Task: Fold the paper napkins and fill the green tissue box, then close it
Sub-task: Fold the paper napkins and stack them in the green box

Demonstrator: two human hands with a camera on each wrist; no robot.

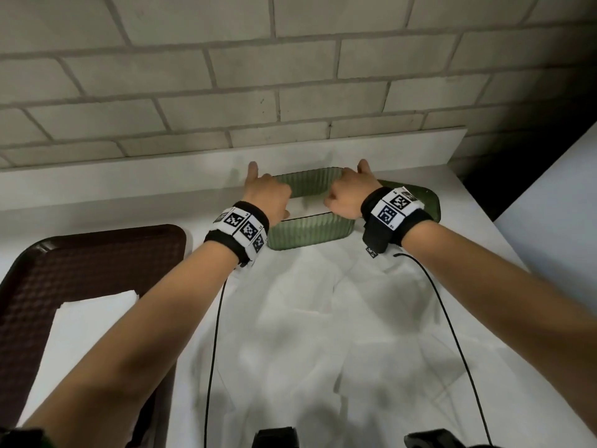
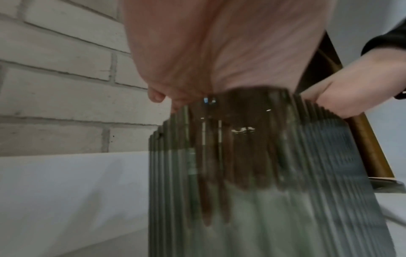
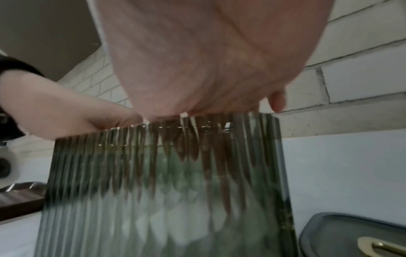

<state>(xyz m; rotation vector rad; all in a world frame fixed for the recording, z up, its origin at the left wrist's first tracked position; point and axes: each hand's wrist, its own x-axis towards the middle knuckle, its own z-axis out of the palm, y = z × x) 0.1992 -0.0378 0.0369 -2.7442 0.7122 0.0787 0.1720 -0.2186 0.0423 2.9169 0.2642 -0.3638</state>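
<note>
The green ribbed tissue box (image 1: 310,236) stands open against the back ledge, with white folded napkins (image 1: 307,209) lying inside. My left hand (image 1: 268,195) reaches into its left end and my right hand (image 1: 347,195) into its right end. Through the ribbed wall (image 2: 274,200) the left fingers (image 2: 206,200) point down onto the napkins. The right fingers (image 3: 222,173) show the same behind the wall (image 3: 153,217). One finger of each hand stays outside the box. The lid (image 1: 429,202) lies just right of the box, its brass slot (image 3: 382,247) facing up.
A dark brown tray (image 1: 97,253) sits at the left with a stack of white napkins (image 1: 80,334). Several unfolded napkins (image 1: 323,318) spread over the white counter in front of the box. A brick wall (image 1: 290,76) rises behind the ledge. Two black cables hang from my wrists.
</note>
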